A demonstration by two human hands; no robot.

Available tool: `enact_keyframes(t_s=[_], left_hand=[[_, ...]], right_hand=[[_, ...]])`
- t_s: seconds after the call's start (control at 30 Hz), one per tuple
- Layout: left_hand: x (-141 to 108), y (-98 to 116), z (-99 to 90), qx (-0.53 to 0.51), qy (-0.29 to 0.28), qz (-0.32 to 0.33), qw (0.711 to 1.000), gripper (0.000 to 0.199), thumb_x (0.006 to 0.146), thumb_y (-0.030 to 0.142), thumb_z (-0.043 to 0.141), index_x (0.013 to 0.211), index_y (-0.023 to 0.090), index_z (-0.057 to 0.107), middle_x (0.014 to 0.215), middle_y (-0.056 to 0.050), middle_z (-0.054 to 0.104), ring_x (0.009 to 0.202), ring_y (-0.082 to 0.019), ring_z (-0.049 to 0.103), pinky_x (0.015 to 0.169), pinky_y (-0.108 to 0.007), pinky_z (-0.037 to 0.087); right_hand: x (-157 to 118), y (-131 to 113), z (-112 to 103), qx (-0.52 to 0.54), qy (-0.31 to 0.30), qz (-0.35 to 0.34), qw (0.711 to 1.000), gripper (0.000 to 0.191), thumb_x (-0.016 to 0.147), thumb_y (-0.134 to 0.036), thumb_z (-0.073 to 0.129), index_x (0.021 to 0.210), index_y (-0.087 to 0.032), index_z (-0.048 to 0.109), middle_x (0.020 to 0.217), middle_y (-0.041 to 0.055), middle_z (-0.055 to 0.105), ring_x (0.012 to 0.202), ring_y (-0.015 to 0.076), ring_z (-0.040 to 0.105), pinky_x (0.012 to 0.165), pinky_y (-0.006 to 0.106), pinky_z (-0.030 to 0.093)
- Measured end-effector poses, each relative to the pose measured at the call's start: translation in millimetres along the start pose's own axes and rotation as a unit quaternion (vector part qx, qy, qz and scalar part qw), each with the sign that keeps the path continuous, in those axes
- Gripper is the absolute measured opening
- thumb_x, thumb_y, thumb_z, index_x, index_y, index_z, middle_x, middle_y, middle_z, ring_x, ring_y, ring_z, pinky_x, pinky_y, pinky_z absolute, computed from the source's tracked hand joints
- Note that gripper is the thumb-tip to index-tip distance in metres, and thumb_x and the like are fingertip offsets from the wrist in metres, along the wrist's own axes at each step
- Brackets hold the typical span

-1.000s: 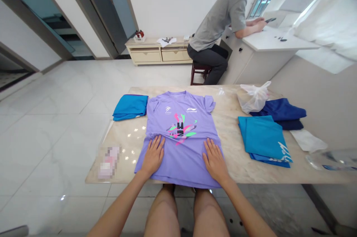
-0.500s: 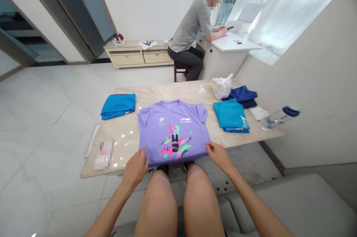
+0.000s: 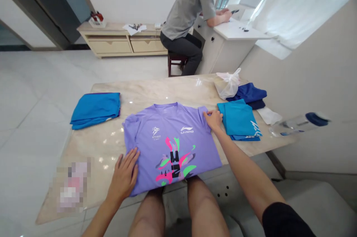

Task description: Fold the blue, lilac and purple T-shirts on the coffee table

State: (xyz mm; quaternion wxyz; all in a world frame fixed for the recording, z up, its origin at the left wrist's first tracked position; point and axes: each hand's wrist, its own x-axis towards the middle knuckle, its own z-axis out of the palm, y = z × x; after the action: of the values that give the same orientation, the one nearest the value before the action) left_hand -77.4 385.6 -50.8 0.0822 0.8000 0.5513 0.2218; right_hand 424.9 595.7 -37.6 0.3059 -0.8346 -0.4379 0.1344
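A purple T-shirt [image 3: 167,122] with a bright printed front lies spread on the table, its collar toward the far side and its lower edge at the table's near edge. My left hand [image 3: 125,172] rests flat on the shirt's lower left side, fingers stretched out. Up at the sleeve on the right, my right hand [image 3: 214,119] has its fingertips closed on the purple cloth. Just beyond that hand lies a folded teal garment [image 3: 237,118]. A folded blue garment [image 3: 96,107] sits at the table's far left.
On the marble-look table [image 3: 145,88] stand a white plastic bag [image 3: 227,84], dark blue clothing [image 3: 249,94] and a clear bottle [image 3: 295,125] lying or tilted at the right. A blurred pink item [image 3: 74,187] lies front left. A person [image 3: 189,6] sits at a white desk [image 3: 234,31] beyond.
My right hand has moved from the shirt's lower right corner up to its right sleeve. My left hand now lies flatter on the left side. The view has come closer and tilted down.
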Motion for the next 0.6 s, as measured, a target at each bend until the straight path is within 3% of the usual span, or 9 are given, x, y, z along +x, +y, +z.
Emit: enact_keyframes(t_s=[0.1, 0.2, 0.37, 0.47, 0.6], left_hand=[[0, 3, -2.4, -0.012, -0.001, -0.006, 1.000, 0.060, 0.107, 0.030, 0.046, 0.166, 0.027, 0.055, 0.168, -0.011, 0.059, 0.155, -0.033, 0.057, 0.138, -0.061, 0.025], [2, 4, -2.8, -0.011, -0.002, -0.015, 1.000, 0.060, 0.106, 0.030, 0.046, 0.164, 0.026, 0.057, 0.166, -0.012, 0.061, 0.154, -0.034, 0.058, 0.138, -0.063, 0.025], [7, 7, -2.1, -0.019, -0.004, -0.019, 1.000, 0.057, 0.106, 0.030, 0.045, 0.160, 0.023, 0.061, 0.166, -0.014, 0.061, 0.155, -0.034, 0.057, 0.137, -0.062, 0.026], [9, 9, -3.2, -0.028, 0.004, -0.019, 0.999, 0.056, 0.106, 0.029, 0.044, 0.159, 0.022, 0.063, 0.167, -0.014, 0.060, 0.155, -0.034, 0.056, 0.136, -0.062, 0.025], [9, 10, -3.9, -0.021, 0.003, -0.011, 1.000, 0.056, 0.106, 0.027, 0.044, 0.159, 0.021, 0.062, 0.166, -0.014, 0.061, 0.154, -0.035, 0.058, 0.135, -0.063, 0.027]], right_hand=[[11, 17, -5, 0.012, -0.002, 0.003, 1.000, 0.031, 0.094, -0.043, 0.065, 0.103, -0.016, 0.078, 0.115, 0.0182, 0.079, 0.111, 0.0310, 0.069, 0.103, 0.041, 0.054], [5, 41, -36, 0.018, 0.016, 0.023, 0.999, 0.039, 0.099, -0.041, 0.054, 0.116, -0.013, 0.075, 0.108, 0.0168, 0.081, 0.098, 0.0277, 0.073, 0.090, 0.037, 0.057], [-26, 69, -89, -0.010, 0.032, 0.043, 0.999, 0.038, 0.088, -0.026, 0.060, 0.121, -0.011, 0.074, 0.096, 0.0151, 0.081, 0.101, 0.0319, 0.074, 0.097, 0.041, 0.054], [-32, 63, -96, -0.022, -0.002, 0.026, 0.999, 0.031, 0.088, -0.022, 0.059, 0.112, -0.014, 0.078, 0.100, 0.0146, 0.080, 0.107, 0.0314, 0.072, 0.104, 0.042, 0.052], [-31, 35, -77, -0.039, -0.020, 0.027, 0.999, 0.021, 0.088, -0.033, 0.073, 0.098, -0.015, 0.079, 0.120, 0.0230, 0.074, 0.131, 0.0394, 0.061, 0.117, 0.053, 0.043]])
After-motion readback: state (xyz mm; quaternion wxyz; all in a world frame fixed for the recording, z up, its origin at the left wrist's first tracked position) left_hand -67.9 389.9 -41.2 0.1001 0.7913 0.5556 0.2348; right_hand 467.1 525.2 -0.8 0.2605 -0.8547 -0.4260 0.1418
